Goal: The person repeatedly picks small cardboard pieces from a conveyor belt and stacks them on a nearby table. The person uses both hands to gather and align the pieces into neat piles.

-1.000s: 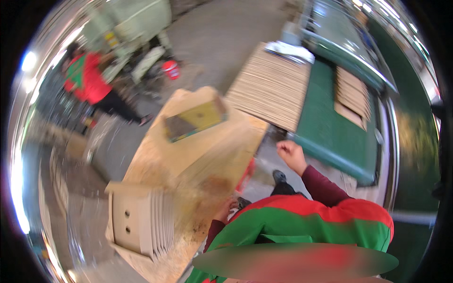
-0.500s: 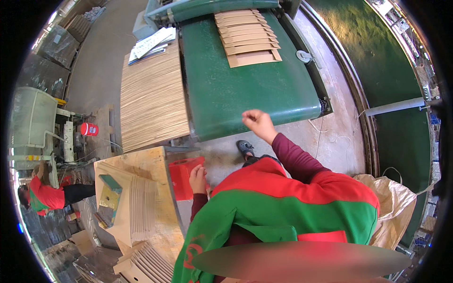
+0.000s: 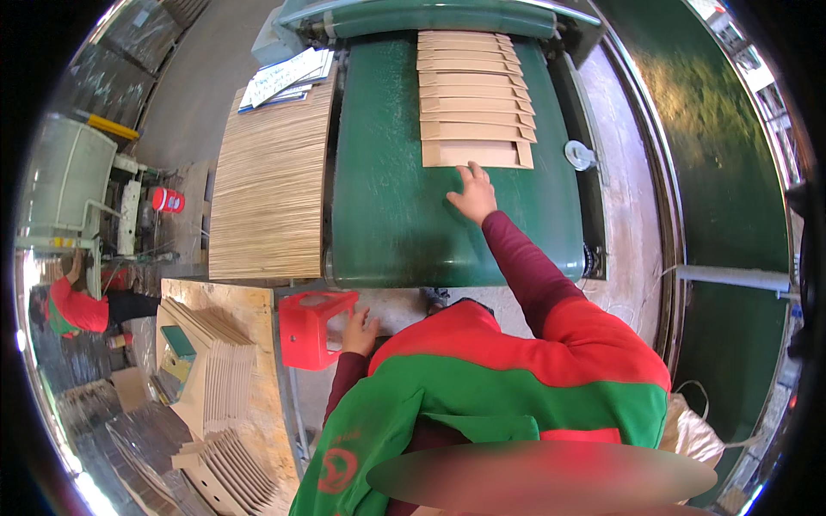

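Right hand: spread, basically at the near end of the cardboard row
Left hand: kinda spread, just beside the red stool

The fisheye head view looks steeply down and forward from the left side of the wearer's head. Nearest to the lens is the wearer's red and green top, large across the lower middle of the frame. The right hand shows above and right of centre, the left hand lower and left. Farther off, the green conveyor belt fills the upper middle; a co-worker appears small and tipped sideways at the left edge.
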Demonstrator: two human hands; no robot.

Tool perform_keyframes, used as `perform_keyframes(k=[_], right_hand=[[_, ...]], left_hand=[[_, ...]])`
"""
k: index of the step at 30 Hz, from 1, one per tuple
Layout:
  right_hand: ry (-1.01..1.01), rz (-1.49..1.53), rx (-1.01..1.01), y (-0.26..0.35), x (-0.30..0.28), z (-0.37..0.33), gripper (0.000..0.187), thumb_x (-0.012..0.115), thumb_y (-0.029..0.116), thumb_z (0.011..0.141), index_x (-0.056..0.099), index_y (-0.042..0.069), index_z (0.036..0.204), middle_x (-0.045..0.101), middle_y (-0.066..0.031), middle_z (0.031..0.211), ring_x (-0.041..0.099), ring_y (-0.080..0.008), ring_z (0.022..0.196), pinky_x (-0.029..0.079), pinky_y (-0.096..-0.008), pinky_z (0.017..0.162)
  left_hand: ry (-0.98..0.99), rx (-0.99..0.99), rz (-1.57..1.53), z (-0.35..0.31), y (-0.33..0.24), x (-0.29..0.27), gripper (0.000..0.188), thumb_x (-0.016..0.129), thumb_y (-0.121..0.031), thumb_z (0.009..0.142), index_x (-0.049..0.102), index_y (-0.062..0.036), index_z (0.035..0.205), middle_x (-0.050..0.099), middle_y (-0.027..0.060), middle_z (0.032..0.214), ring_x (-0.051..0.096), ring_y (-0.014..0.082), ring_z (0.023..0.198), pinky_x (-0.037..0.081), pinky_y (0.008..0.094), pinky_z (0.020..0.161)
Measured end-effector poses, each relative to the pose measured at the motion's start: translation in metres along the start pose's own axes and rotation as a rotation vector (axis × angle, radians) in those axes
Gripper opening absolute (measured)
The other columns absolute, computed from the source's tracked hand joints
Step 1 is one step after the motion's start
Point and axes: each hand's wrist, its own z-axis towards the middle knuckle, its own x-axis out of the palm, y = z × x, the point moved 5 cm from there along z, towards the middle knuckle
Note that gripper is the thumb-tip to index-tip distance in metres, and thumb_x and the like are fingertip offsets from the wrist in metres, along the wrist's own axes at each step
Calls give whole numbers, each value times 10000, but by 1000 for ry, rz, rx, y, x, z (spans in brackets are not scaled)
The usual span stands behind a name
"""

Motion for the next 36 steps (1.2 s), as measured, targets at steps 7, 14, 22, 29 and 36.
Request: perform_keyframes(k=[7, 14, 22, 29, 36], right_hand=[[221, -337, -45, -32, 25, 101, 710, 692, 458, 758, 472, 118, 1342, 434, -179, 1421, 396, -380, 1320, 293, -587, 1073], [159, -234, -78, -45, 15, 146, 949, 510, 617, 871, 58, 102, 1528, 606, -250, 1203, 569, -410, 1120, 477, -474, 923], [326, -158, 97, -51, 33, 189, 826, 444, 573, 921, 141, 95, 1523, 586, -246, 1253, 585, -392, 1137, 447, -446, 983], [170, -546, -127, -17, -11, 231, 545, 460, 575, 902, 729, 111, 1000, 614, -136, 1209, 581, -358, 1105, 461, -457, 936], [387, -533, -130, -12, 3, 255, 646, 400, 609, 906, 673, 57, 1104, 606, -240, 1185, 540, -350, 1171, 469, -448, 930]], left_hand=[[77, -126, 89, -29, 5, 16, 513, 639, -329, 848, 569, -41, 1266, 623, 233, 1181, 596, 369, 1107, 467, 412, 950], [6, -210, 65, -38, 13, 11, 519, 656, -335, 836, 579, -22, 1243, 624, 226, 1185, 592, 369, 1109, 464, 415, 954], [-5, -179, 103, -35, 15, 16, 528, 661, -349, 827, 590, -17, 1232, 628, 233, 1170, 596, 369, 1104, 466, 427, 953], [-39, -200, 140, -32, 13, 13, 515, 669, -353, 816, 606, -19, 1202, 635, 227, 1157, 606, 365, 1089, 474, 426, 948], [26, -255, 121, -28, 11, 11, 512, 654, -348, 821, 602, -21, 1211, 624, 231, 1178, 599, 366, 1100, 466, 433, 960]])
